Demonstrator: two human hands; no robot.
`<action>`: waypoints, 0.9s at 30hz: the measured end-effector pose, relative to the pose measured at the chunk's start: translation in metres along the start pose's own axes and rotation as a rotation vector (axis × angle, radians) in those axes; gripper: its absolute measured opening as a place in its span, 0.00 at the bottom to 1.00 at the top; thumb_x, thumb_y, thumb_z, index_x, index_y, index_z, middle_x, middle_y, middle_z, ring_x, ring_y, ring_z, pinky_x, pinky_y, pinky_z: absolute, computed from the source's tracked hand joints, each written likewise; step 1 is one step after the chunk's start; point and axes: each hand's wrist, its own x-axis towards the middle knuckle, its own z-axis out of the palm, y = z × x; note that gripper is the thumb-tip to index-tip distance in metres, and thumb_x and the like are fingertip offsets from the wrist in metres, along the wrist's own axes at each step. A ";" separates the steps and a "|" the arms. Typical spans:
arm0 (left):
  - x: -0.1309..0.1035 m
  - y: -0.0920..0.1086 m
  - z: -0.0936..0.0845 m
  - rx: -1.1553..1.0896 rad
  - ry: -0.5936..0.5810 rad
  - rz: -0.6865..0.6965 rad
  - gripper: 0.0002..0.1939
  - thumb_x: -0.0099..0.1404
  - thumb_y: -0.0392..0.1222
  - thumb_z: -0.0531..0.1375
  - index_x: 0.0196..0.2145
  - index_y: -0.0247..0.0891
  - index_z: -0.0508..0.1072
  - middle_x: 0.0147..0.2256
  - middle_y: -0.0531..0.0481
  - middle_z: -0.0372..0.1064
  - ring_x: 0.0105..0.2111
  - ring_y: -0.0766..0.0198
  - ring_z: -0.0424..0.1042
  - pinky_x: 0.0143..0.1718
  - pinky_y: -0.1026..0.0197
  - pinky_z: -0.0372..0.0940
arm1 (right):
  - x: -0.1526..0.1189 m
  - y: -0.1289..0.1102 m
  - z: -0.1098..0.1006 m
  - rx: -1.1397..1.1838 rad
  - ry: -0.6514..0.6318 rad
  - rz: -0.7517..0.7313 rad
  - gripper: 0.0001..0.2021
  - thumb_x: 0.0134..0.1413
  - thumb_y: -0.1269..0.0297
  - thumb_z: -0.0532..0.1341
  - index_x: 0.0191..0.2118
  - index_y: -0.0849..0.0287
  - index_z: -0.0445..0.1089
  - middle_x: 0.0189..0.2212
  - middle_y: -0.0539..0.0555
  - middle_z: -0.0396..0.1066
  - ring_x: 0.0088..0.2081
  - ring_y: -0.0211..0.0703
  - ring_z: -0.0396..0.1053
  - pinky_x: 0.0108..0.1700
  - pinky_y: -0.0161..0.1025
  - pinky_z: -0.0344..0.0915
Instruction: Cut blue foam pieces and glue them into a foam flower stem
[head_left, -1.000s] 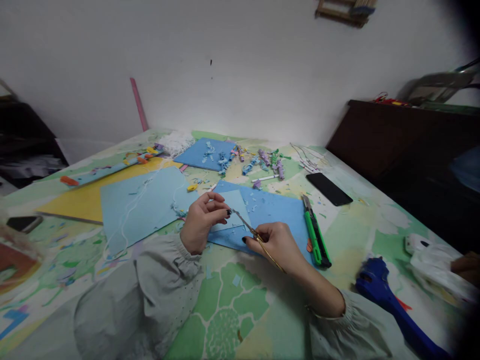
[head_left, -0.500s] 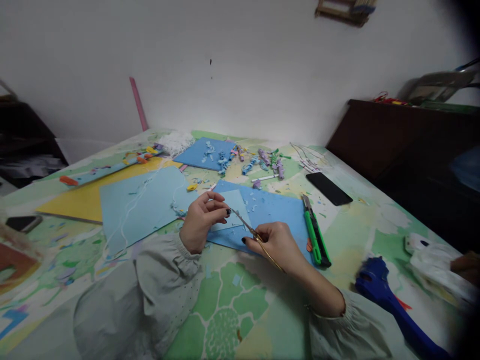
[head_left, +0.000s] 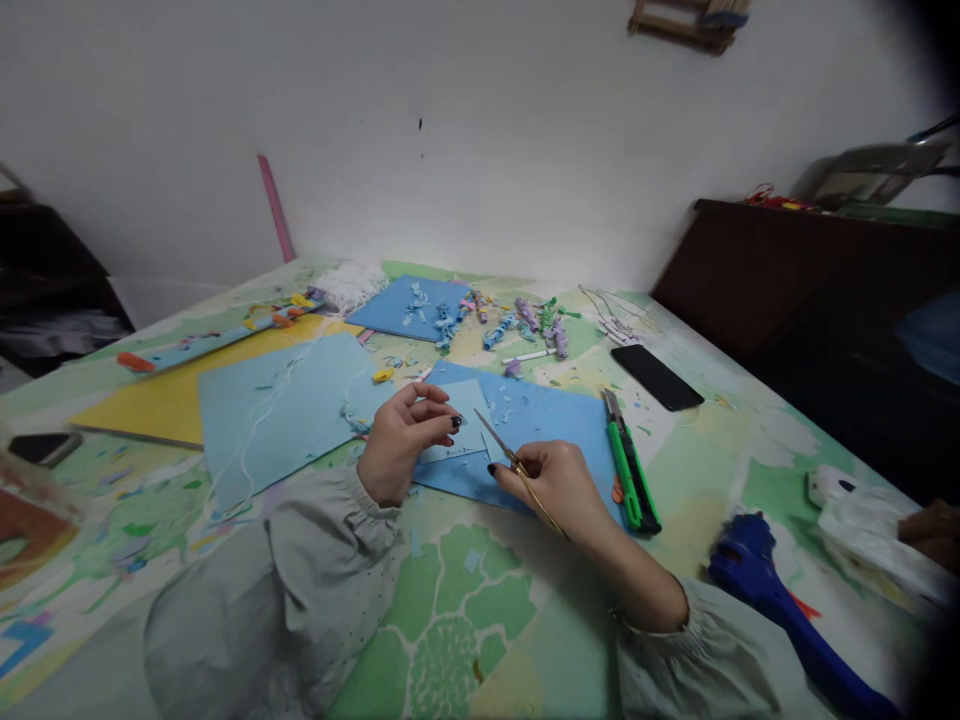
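My right hand (head_left: 551, 485) is closed on a pair of scissors (head_left: 516, 462) with gold handles. Their blades look closed and point up and left, a short gap away from my left fingertips. My left hand (head_left: 409, 435) is pinched, thumb against fingers; whatever small piece it holds is too tiny to name. Under both hands lies a blue foam sheet (head_left: 555, 420), with a smaller light blue sheet (head_left: 469, 400) on top of it. Small blue scraps are scattered over these sheets. A green utility knife (head_left: 634, 475) rests at the blue sheet's right edge.
A large light blue sheet (head_left: 262, 410) overlaps a yellow sheet (head_left: 142, 405) on the left. Several curled foam pieces (head_left: 500, 330) lie at the back. To the right are a black phone (head_left: 658, 378), a dark blue tool (head_left: 780, 600) and a white plastic bag (head_left: 874, 535).
The scissors' tips have drawn back a little from my left fingertips, down and to the right. My left hand stays pinched in nearly the same place.
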 end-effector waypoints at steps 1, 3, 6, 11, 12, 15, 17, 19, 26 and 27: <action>0.000 0.000 0.000 -0.004 -0.003 -0.002 0.17 0.43 0.34 0.67 0.32 0.36 0.67 0.24 0.55 0.70 0.23 0.68 0.69 0.23 0.67 0.63 | 0.001 0.000 0.000 -0.034 0.029 0.010 0.19 0.45 0.56 0.59 0.13 0.61 0.59 0.12 0.45 0.48 0.19 0.31 0.47 0.22 0.32 0.42; 0.001 0.000 0.000 -0.006 -0.017 -0.008 0.15 0.43 0.34 0.67 0.30 0.35 0.68 0.24 0.54 0.70 0.23 0.67 0.69 0.24 0.66 0.64 | 0.002 0.001 -0.001 -0.135 0.088 0.031 0.17 0.46 0.56 0.59 0.15 0.61 0.63 0.12 0.47 0.56 0.19 0.33 0.51 0.23 0.33 0.44; 0.001 -0.002 0.000 0.010 -0.044 -0.024 0.09 0.45 0.35 0.66 0.26 0.34 0.71 0.23 0.53 0.71 0.24 0.67 0.71 0.26 0.67 0.65 | 0.005 0.005 -0.003 -0.341 0.153 0.100 0.10 0.48 0.60 0.58 0.24 0.60 0.69 0.19 0.52 0.69 0.22 0.38 0.60 0.25 0.35 0.45; -0.011 -0.007 0.011 0.292 -0.258 -0.065 0.05 0.46 0.30 0.62 0.23 0.35 0.76 0.19 0.51 0.71 0.20 0.67 0.69 0.25 0.67 0.64 | 0.010 0.014 -0.011 -0.576 0.186 0.199 0.09 0.50 0.67 0.54 0.34 0.62 0.70 0.27 0.60 0.74 0.28 0.47 0.69 0.26 0.38 0.46; -0.015 -0.008 0.013 0.330 -0.315 -0.084 0.06 0.46 0.30 0.61 0.22 0.35 0.77 0.18 0.51 0.71 0.19 0.67 0.68 0.24 0.66 0.63 | 0.011 0.015 -0.013 -0.593 0.187 0.203 0.09 0.50 0.67 0.54 0.33 0.63 0.71 0.28 0.61 0.74 0.29 0.47 0.69 0.27 0.38 0.47; -0.023 -0.012 0.020 0.322 -0.385 -0.148 0.08 0.46 0.28 0.59 0.22 0.35 0.77 0.17 0.51 0.70 0.18 0.67 0.68 0.22 0.66 0.62 | 0.010 0.017 -0.017 -0.616 0.201 0.220 0.11 0.52 0.65 0.54 0.32 0.65 0.72 0.28 0.63 0.73 0.29 0.48 0.70 0.28 0.39 0.50; -0.025 -0.015 0.023 0.285 -0.362 -0.184 0.07 0.45 0.28 0.59 0.22 0.35 0.76 0.16 0.52 0.70 0.18 0.67 0.68 0.21 0.67 0.61 | 0.009 0.017 -0.019 -0.628 0.211 0.216 0.12 0.52 0.65 0.54 0.31 0.65 0.73 0.28 0.64 0.73 0.30 0.49 0.70 0.29 0.39 0.52; -0.026 -0.017 0.025 0.233 -0.318 -0.239 0.05 0.44 0.29 0.61 0.21 0.35 0.74 0.17 0.52 0.70 0.18 0.67 0.70 0.21 0.67 0.62 | 0.007 0.016 -0.021 -0.641 0.213 0.170 0.12 0.52 0.67 0.54 0.31 0.65 0.74 0.29 0.64 0.73 0.33 0.51 0.69 0.33 0.40 0.54; -0.035 -0.024 0.032 0.103 -0.276 -0.324 0.06 0.43 0.31 0.64 0.23 0.33 0.70 0.19 0.52 0.70 0.21 0.65 0.72 0.22 0.68 0.65 | 0.004 0.005 -0.024 -0.143 0.093 0.001 0.08 0.48 0.71 0.56 0.28 0.61 0.74 0.25 0.53 0.73 0.29 0.41 0.67 0.32 0.35 0.57; -0.035 -0.024 0.032 0.095 -0.287 -0.314 0.07 0.43 0.31 0.64 0.23 0.33 0.70 0.19 0.52 0.70 0.21 0.66 0.72 0.22 0.68 0.65 | 0.004 0.004 -0.024 -0.041 0.061 -0.007 0.08 0.48 0.70 0.56 0.27 0.61 0.73 0.23 0.52 0.72 0.27 0.39 0.66 0.30 0.34 0.56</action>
